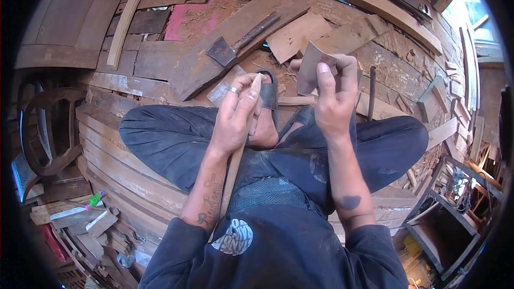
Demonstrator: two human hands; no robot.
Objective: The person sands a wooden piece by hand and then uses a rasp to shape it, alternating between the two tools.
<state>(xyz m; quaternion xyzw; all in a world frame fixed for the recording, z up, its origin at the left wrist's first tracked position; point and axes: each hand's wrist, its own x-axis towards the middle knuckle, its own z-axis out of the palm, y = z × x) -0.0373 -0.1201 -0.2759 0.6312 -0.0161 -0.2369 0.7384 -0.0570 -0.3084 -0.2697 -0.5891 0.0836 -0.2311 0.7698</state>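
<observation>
My left hand is closed round a long, slim wooden stick. The stick tapers to a narrow tip just above my fingers, and its lower end runs back along my forearm toward my body. In my right hand is a bent piece of brown sandpaper, pinched between thumb and fingers. The sandpaper is held up to the right of the stick, apart from it. Beyond my hands, a hatchet with a dark, broad blade lies on a thick wooden board.
Wood offcuts and shavings cover the floor ahead. A pink sheet lies among the boards. At the left stands a dark carved wooden frame; scrap wood is heaped below it. An open wooden box stands at the lower right.
</observation>
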